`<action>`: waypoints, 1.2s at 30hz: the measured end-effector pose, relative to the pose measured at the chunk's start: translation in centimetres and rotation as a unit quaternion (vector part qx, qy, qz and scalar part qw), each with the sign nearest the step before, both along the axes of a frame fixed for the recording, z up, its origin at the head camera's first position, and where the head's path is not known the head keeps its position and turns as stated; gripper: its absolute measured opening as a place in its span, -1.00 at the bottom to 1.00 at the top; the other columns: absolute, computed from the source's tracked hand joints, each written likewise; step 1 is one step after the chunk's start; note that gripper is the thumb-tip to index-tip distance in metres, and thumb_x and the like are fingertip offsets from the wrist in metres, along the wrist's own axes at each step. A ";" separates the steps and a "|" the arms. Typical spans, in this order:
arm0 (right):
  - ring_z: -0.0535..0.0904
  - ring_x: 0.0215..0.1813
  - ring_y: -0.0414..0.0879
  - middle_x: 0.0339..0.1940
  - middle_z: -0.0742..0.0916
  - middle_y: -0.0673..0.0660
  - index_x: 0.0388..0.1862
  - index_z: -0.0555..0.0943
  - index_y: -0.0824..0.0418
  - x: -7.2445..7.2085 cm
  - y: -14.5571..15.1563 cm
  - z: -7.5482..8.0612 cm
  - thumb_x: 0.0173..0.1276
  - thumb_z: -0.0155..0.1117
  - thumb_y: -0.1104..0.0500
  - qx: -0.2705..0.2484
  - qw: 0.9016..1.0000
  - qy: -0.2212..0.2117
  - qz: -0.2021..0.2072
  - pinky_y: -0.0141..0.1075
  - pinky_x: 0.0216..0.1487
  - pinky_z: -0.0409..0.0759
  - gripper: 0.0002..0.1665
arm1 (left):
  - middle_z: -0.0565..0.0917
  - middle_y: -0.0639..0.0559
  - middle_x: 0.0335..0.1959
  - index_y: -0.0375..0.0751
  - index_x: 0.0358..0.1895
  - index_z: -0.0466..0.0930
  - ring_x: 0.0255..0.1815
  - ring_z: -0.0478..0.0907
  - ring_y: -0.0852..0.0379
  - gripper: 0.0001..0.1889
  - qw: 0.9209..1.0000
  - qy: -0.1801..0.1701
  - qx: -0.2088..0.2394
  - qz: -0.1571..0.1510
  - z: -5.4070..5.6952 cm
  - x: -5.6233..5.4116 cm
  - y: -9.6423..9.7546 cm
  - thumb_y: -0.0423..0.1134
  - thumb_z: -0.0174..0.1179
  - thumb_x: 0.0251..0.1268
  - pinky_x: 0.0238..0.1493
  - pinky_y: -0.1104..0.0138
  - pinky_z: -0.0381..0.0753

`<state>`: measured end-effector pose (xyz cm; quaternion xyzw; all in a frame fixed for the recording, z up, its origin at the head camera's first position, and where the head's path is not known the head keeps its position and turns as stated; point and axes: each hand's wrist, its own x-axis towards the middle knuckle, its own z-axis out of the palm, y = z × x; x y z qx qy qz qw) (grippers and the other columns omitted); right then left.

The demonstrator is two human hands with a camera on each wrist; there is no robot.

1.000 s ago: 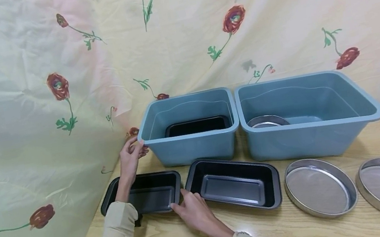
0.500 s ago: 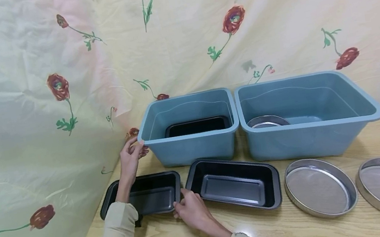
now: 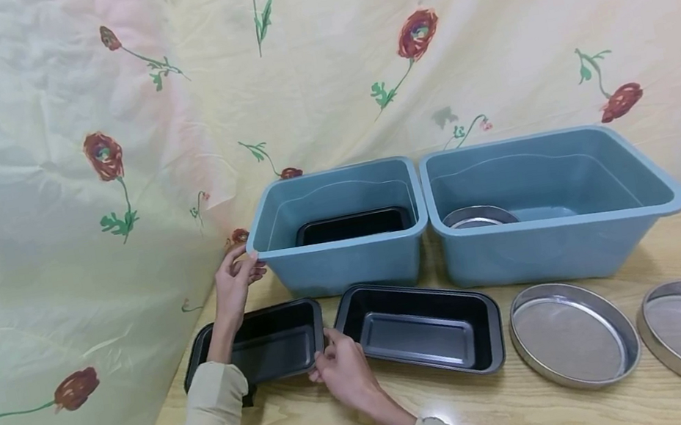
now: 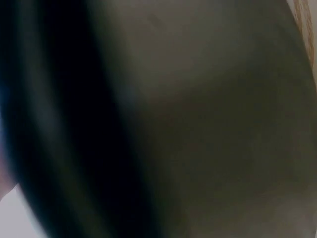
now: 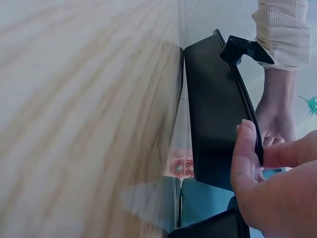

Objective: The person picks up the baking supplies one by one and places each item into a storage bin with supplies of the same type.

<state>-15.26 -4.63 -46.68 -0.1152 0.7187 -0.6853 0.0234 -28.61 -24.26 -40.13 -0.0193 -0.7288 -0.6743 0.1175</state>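
A black loaf pan (image 3: pixel 275 349) lies at the left of the table, tipped up at its right end. My right hand (image 3: pixel 346 371) pinches the rim at that end between thumb and fingers. In the right wrist view the pan's dark outer side (image 5: pixel 213 94) shows, with its base standing off the tabletop. My left hand (image 3: pixel 233 281) reaches over this pan and grips the front left corner of the left blue bin (image 3: pixel 346 271). Another black loaf pan (image 3: pixel 352 225) sits inside that bin. The left wrist view is a dark, blurred close-up.
A second loaf pan (image 3: pixel 418 345) lies just right of my right hand. Two round metal sieve-like pans (image 3: pixel 568 340) rest farther right. The right blue bin (image 3: pixel 535 256) holds a smaller round metal one (image 3: pixel 480 218). Flowered cloth (image 3: pixel 316 60) hangs behind and at the left.
My right hand has gone from touching the pan's right corner to pinching its rim, and that end has risen slightly. The left hand stays on the bin.
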 end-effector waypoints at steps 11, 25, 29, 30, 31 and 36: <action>0.73 -0.44 -0.06 -0.58 0.64 0.04 0.45 0.29 0.61 0.0 0.4 0.9 0.47 0.04 0.45 0.020 0.999 0.037 -0.031 -0.34 -0.32 0.72 -0.40 | 0.75 -0.01 -0.27 -0.43 0.37 0.43 -0.31 0.72 0.15 -0.55 1.000 -0.011 -0.002 -0.001 0.1 -0.1 -0.1 -0.21 0.15 0.61 -0.12 0.37 0.71; 0.74 -0.43 0.02 -0.52 0.68 0.06 0.43 0.35 0.57 0.3 1.5 1.4 0.43 0.08 0.47 0.027 0.996 0.065 -0.048 -0.34 -0.42 0.68 -0.42 | 0.75 -0.05 -0.27 -0.44 0.34 0.45 -0.33 0.70 0.17 -0.57 1.000 0.005 0.006 -0.008 -0.1 -0.1 -0.1 -0.23 0.17 0.60 -0.12 0.36 0.71; 0.73 -0.44 -0.04 -0.51 0.68 0.09 0.43 0.35 0.56 0.4 1.9 1.4 0.43 0.09 0.48 0.028 0.996 0.071 -0.049 -0.34 -0.42 0.67 -0.41 | 0.75 -0.03 -0.28 -0.44 0.35 0.44 -0.33 0.70 0.18 -0.56 1.000 0.002 0.001 -0.009 -0.2 -0.2 -0.1 -0.21 0.17 0.60 -0.11 0.36 0.71; 0.73 -0.44 -0.04 -0.51 0.67 0.08 0.43 0.35 0.56 0.5 1.9 1.4 0.43 0.09 0.48 0.028 0.996 0.072 -0.047 -0.34 -0.42 0.67 -0.41 | 0.75 -0.02 -0.28 -0.44 0.35 0.43 -0.33 0.70 0.17 -0.55 1.000 0.002 0.001 -0.009 -0.2 -0.3 -0.1 -0.21 0.17 0.60 -0.10 0.36 0.71; 0.73 -0.44 -0.04 -0.51 0.66 0.07 0.43 0.35 0.55 0.5 2.0 1.4 0.43 0.09 0.48 0.029 0.996 0.072 -0.046 -0.34 -0.40 0.68 -0.41 | 0.74 0.00 -0.29 -0.44 0.35 0.44 -0.32 0.70 0.17 -0.55 1.000 0.003 0.000 -0.009 -0.2 -0.3 -0.2 -0.21 0.17 0.60 -0.10 0.35 0.71; 0.72 -0.45 -0.11 -0.50 0.68 0.06 0.42 0.37 0.54 0.5 2.1 1.7 0.44 0.09 0.47 0.037 0.995 0.079 -0.047 -0.34 -0.38 0.69 -0.43 | 0.74 0.03 -0.31 -0.44 0.34 0.44 -0.31 0.71 0.14 -0.57 1.000 0.006 0.000 -0.009 -0.1 -0.2 -0.2 -0.22 0.17 0.60 -0.09 0.33 0.72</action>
